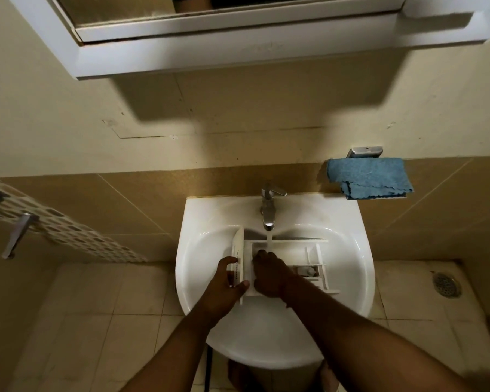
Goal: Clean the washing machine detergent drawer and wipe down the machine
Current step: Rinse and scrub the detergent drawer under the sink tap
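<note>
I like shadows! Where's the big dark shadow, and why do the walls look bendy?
Head view: the cabinet casts the big shadow on the wall beneath it; the wide-angle lens bends straight edges near the borders; the sink is brightest, the corners dim.

Drawer (287,267) in sink (348,250), under tap (268,206)

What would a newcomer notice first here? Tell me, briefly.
The white detergent drawer lying in the white sink, under water running from the tap. The left hand grips its front panel; the right hand reaches into a compartment. A blue cloth hangs on the wall, upper right.
</note>
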Motion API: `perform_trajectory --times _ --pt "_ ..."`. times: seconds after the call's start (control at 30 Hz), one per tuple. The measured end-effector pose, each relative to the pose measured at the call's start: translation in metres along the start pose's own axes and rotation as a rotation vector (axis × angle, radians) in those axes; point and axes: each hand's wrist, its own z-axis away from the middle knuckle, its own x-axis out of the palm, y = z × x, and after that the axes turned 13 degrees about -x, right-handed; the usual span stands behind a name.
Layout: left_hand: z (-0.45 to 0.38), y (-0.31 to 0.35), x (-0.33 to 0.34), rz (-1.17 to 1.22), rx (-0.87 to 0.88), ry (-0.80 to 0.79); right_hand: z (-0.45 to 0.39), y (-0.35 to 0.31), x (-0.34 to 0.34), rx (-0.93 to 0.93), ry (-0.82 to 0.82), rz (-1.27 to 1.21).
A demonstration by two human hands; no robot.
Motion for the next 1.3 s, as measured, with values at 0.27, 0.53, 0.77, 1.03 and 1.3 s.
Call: perform_trajectory --times 0.27,0.53,0.77,1.03,1.3 --pt "0.002 0.003 -0.003 -0.013 -0.003 -0.023 0.011 0.051 0.001 0.302 -0.165 0.025" --pt "0.001 0.002 -0.004 -0.047 -0.024 -0.019 -0.004 0.032 -0.022 0.126 0.082 -0.511" --pt "-0.002 0.003 -0.004 -0.060 -0.021 -0.024 0.003 0.058 -0.021 0.452 0.072 -0.189" --pt "-0.006 -0.003 -0.005 -0.059 -0.024 -0.024 -0.002 0.039 -0.014 0.231 0.164 -0.175" --pt "-0.009 -0.005 -0.004 -0.064 -0.018 -0.011 -0.016 0.009 -0.039 0.447 0.608 -0.776"
